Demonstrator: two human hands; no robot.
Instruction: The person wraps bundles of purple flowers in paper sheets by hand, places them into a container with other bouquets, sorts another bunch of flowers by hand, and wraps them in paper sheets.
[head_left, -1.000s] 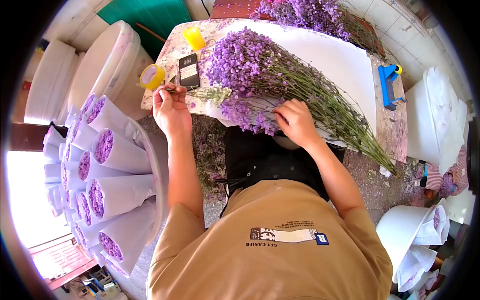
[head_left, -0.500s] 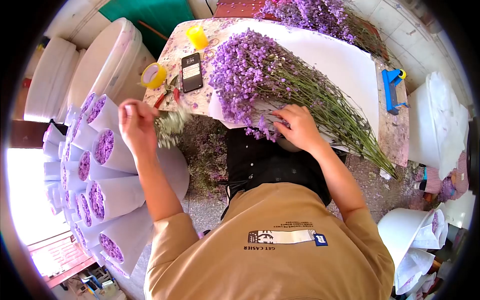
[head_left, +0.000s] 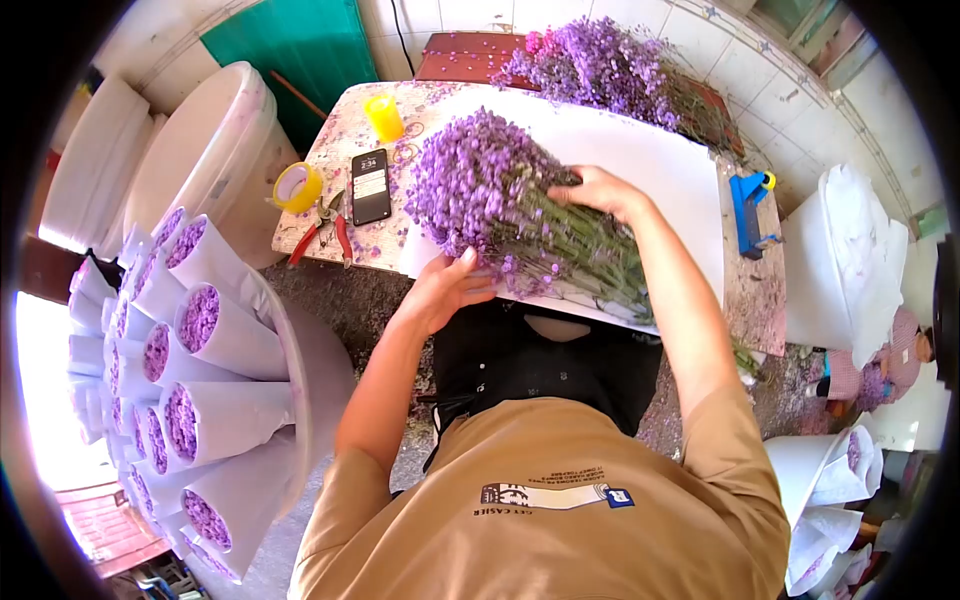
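A large bunch of small purple flowers with long green stems (head_left: 480,180) lies in the centre of the frame, blooms pointing left, over a broad white paper sheet (head_left: 680,190) on the petal-speckled counter (head_left: 755,300). The right hand (head_left: 603,192), above centre, is curled round the upper side of the stems, gripping them. The left hand (head_left: 447,293) is loosely open, thumb raised, against the blooms' lower edge. Left of centre lie red-handled metal pruning shears (head_left: 344,242), beside a black rectangular phone (head_left: 370,200) and a yellow tape roll (head_left: 312,187).
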